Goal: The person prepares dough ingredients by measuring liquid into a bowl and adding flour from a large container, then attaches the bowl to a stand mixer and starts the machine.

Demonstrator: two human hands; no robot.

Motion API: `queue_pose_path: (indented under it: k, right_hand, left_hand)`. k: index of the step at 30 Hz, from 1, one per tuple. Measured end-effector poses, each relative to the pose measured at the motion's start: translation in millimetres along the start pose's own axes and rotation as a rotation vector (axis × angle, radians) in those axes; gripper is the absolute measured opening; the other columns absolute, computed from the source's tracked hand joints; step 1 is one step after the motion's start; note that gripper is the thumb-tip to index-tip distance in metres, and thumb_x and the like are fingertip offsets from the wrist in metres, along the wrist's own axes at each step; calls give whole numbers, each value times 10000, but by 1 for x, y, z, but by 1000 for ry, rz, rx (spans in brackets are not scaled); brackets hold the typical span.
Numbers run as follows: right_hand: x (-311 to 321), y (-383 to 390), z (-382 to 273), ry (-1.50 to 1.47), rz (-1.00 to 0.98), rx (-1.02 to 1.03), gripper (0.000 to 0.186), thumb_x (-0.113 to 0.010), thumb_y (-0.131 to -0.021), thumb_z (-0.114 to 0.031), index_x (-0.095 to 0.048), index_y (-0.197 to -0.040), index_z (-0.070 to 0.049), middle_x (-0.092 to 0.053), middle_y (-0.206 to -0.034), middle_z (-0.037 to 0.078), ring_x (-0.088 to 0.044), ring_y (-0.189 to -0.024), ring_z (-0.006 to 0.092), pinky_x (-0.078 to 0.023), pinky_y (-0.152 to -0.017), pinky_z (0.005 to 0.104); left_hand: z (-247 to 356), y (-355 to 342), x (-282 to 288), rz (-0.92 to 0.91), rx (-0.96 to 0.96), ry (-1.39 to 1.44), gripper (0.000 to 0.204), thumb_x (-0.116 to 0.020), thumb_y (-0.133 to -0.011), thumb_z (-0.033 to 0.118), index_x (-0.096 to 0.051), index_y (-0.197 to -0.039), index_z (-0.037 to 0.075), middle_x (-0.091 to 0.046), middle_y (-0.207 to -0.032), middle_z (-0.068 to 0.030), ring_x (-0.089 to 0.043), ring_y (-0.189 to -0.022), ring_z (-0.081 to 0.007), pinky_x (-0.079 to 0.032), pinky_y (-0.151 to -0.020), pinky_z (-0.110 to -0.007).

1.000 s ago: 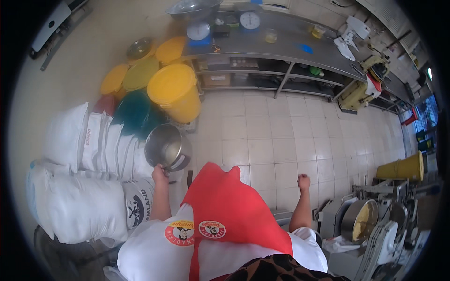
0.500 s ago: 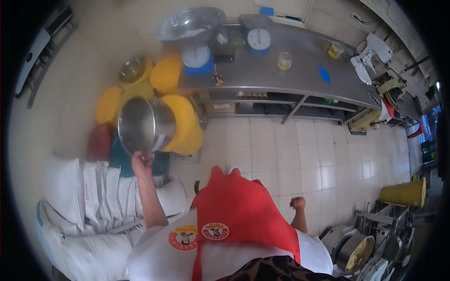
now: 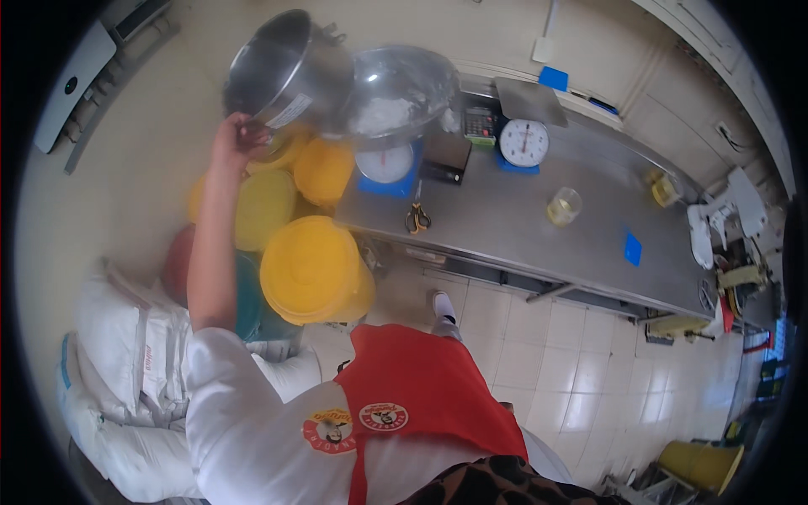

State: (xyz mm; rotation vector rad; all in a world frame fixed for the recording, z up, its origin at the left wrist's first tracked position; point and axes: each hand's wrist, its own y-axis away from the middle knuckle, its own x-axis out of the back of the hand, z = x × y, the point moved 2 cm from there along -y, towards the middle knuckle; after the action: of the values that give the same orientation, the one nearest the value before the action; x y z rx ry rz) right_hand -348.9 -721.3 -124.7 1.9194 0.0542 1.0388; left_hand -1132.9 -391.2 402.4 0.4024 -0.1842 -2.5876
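Observation:
My left hand [image 3: 238, 141] grips the lower rim of a deep steel mixing bowl [image 3: 324, 71], its arm stretched up and forward. The bowl is tilted with its mouth to the left, and its inside looks bare. It hangs over yellow lidded buckets, just left of a wide metal basin [image 3: 433, 71] with white powder in it. That basin rests on a blue dial scale [image 3: 385, 163] at the table's left end. Only a small bit of what seems to be my right hand [image 3: 507, 406] shows beside my red apron; its fingers are hidden.
On the steel table [image 3: 497, 223] are scissors [image 3: 417, 217], a calculator [image 3: 480, 126], a second dial scale [image 3: 523, 143] and a cup of yellow liquid [image 3: 564, 206]. A yellow bucket [image 3: 316, 269] stands at its left end. White sacks [image 3: 126, 353] are piled left.
My left hand has raised the steel mixing bowl up and forward, from in front of the buckets to beside the basin. My right hand has dropped mostly behind the apron. The view has shifted.

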Motion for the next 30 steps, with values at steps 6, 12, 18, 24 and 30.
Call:
queue_pose_path:
  k: [6,12,18,24,30]
  right_hand:
    - [95,-126,-165,-467,29,325,516,-584,-923,-118,-450,-1416,-47,-582,-572,102,-614,-527,238,-497,-509,427]
    - [235,-16,-533,-158,312,1412,764,-775,-786,-222,-426,-1442,-46,-484,-1403,203,-429,-1324,417,-359,-1089,492]
    - [283,124,-722,-131,391,2182,563,-707,-801,-162,-570,-1345,-119,-547,-1336,100,-446,-1339,326,-241,-1118,644]
    - [253,89,-780,-43,527,2058,275,-732,-710,-132,-678,-979,-143,-604,-992,14,-558,-1134,231,-219,-1145,625]
    - [293,64,-816,-58,434,2134,276,-789,-638,-164,-664,-883,-145,-580,-925,15,-563,-1048,223,-258,-1151,557]
  left_hand:
    - [-5,-102,-44,250,8,-176,230,-588,-825,277,-515,-674,119,-580,-581,-123,-646,-675,-328,-496,-841,-548]
    - [-35,-148,-110,325,62,-275,261,-554,-877,240,-581,-1042,40,-588,-740,-182,-562,-675,-310,-485,-619,-472]
    - [-42,-169,-148,419,98,-417,251,-603,-837,296,-597,-953,73,-550,-672,-72,-611,-662,-273,-511,-658,-510]
    - [-41,-178,-141,388,44,-472,311,-610,-876,357,-605,-1001,72,-570,-728,-71,-631,-728,-236,-515,-607,-422]
    - [-32,-197,-156,374,14,-616,451,-588,-901,439,-636,-1062,21,-625,-776,-85,-649,-758,-226,-521,-625,-400]
